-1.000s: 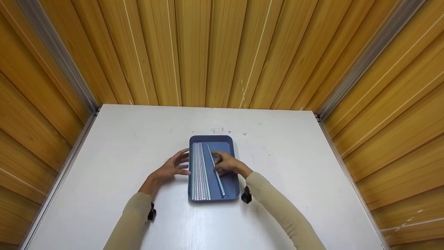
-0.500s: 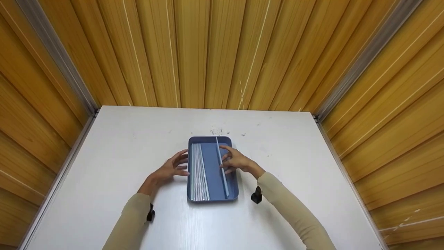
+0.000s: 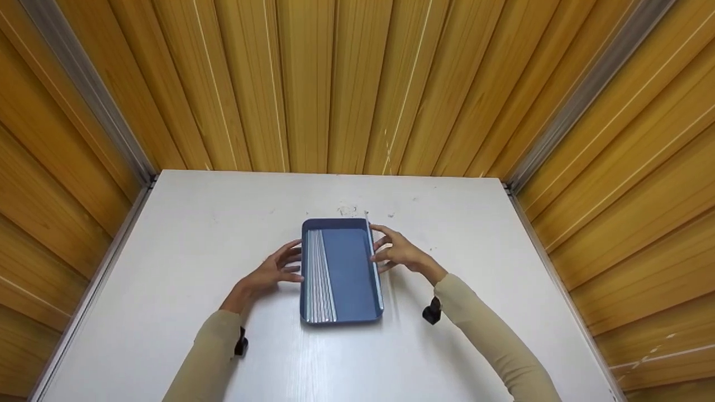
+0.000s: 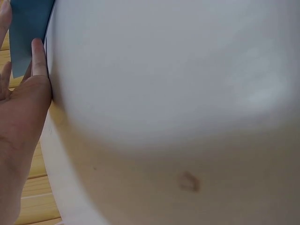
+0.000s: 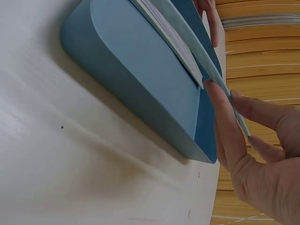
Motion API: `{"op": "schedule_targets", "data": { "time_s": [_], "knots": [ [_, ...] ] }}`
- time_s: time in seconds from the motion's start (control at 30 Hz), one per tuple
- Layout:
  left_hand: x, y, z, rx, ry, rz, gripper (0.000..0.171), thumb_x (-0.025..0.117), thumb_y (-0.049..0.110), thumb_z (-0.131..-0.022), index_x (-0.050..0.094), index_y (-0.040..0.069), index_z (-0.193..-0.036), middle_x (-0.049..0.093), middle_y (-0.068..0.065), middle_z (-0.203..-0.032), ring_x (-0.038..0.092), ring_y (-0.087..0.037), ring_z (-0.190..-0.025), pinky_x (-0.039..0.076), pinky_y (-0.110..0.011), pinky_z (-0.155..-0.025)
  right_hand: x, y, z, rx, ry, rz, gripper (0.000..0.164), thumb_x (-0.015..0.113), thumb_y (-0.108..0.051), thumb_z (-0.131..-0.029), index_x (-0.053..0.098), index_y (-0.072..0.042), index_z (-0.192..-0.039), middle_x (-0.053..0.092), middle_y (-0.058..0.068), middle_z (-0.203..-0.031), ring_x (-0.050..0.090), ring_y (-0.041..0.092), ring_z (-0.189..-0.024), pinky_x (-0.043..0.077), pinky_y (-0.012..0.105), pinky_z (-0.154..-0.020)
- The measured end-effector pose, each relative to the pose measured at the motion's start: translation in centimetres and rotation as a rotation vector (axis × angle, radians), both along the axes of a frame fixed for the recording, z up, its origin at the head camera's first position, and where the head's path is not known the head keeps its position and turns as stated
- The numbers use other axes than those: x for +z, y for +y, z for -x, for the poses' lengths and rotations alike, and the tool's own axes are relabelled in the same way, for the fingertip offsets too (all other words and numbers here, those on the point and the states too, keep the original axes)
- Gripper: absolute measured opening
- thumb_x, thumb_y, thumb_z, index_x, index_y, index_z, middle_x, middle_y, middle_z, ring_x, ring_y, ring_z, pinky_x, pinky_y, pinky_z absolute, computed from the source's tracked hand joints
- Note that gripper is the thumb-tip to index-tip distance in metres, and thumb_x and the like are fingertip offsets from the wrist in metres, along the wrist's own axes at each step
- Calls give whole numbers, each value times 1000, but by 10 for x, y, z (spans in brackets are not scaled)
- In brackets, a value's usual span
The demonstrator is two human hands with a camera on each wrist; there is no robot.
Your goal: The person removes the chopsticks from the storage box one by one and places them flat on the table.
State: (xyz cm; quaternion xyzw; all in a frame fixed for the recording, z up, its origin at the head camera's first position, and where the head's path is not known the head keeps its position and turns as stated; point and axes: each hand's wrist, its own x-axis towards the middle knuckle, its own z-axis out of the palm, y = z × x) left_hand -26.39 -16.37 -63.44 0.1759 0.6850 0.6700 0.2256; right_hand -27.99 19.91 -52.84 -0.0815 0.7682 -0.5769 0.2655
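Fingertips (image 5: 225, 117) of the right hand (image 3: 410, 254) pinch a thin pale-blue slab (image 5: 208, 63), digits on both of its faces. From the head it shows almost edge-on, a narrow light line at three o'clock of the blue tray (image 3: 352, 279), overlapping that wall; whether it touches the rim I cannot tell. Part of each face is covered by the fingers, and the right wrist view cuts the slab off at its top edge.

Left hand (image 3: 272, 272) is at nine o'clock of the tray, fingers spread and grasping nothing, tips against the outer wall. Its own wrist view crops most of the fingers at the left border, with only a corner of blue wall showing towards eleven o'clock.

Inside the tray, along nine o'clock, a row of thin pale pieces (image 3: 321, 279) lies packed side by side — too tightly to count surely. Tray and hands are over a white table (image 3: 223, 218); yellow plank panels (image 3: 335, 84) rise at twelve o'clock — their tops out of frame.
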Motion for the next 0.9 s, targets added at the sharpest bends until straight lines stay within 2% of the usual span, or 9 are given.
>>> {"op": "schedule_targets", "data": {
  "time_s": [0.23, 0.43, 0.67, 0.9],
  "knots": [
    [1, 1, 1, 2, 5, -2, 101, 81, 2, -85, 20, 17, -164, 27, -20, -167, 31, -40, -153, 37, -49, -124, 0, 20, 5, -69, 3, -19, 82, 61, 13, -92, 23, -5, -162, 50, 15, -110, 66, 19, -88, 67, 36, -71],
    [2, 3, -1, 14, -15, 1, 102, 81, 1, -85, 20, 17, -164, 27, -19, -167, 31, -40, -153, 37, -47, -124, -6, 34, 7, -79, 3, -49, 81, 62, 13, -92, 23, -2, -161, 51, 17, -111, 66, 18, -88, 67, 35, -70],
    [2, 2, -2, 7, -1, 5, 101, 80, 1, -86, 20, 18, -164, 27, -19, -167, 31, -41, -153, 37, -49, -124, -23, 42, 8, -92, 7, -89, 78, 62, 14, -91, 27, 1, -159, 52, 18, -109, 67, 21, -86, 67, 33, -66],
    [0, 3, 0, 18, -3, 6, 101, 81, 1, -85, 20, 18, -164, 28, -19, -167, 31, -40, -153, 37, -49, -124, -44, 35, 9, -90, -3, -130, 79, 65, 17, -87, 32, 4, -157, 56, 18, -105, 69, 21, -85, 67, 34, -65]
  ]
}}
